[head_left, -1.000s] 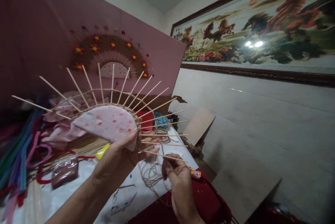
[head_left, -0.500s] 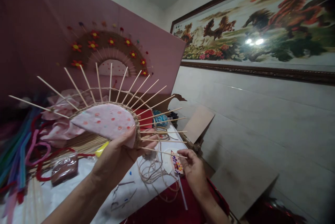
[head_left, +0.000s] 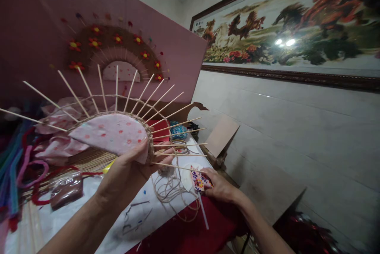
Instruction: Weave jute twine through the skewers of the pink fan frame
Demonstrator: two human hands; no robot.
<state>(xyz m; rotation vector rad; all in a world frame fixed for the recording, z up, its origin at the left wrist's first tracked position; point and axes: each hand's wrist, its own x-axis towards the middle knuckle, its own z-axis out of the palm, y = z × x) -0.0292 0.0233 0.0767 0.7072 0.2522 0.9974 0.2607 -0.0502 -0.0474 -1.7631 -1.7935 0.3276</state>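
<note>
My left hand (head_left: pixel 133 167) grips a half-round woven fan frame (head_left: pixel 109 133) by its right end, thumb over the pale pink dotted fabric. Thin wooden sticks (head_left: pixel 129 91) radiate from its curved twine edge, and a strand of twine is woven loosely through them further out. Near the tip of the lowest stick is my right hand (head_left: pixel 221 186), its fingers curled; what they hold, if anything, is hidden. Beside those fingers lies a flower-patterned piece (head_left: pixel 199 180) with a white stick handle. Loose twine (head_left: pixel 168 190) is looped on the table under the frame.
A decorated half-round piece with red flowers (head_left: pixel 118 39) is on the pink board (head_left: pixel 178 52) behind. Pipe cleaners (head_left: pixel 14 182), pink fabric (head_left: pixel 59 145) and a brown plastic packet (head_left: pixel 67 190) lie left. Blue yarn (head_left: pixel 178 130) sits behind the sticks. A tiled wall stands right.
The view has shifted slightly, so the frame appears further left. My right hand has drawn a little to the right, away from the stick tip, uncovering more of the flower-patterned piece.
</note>
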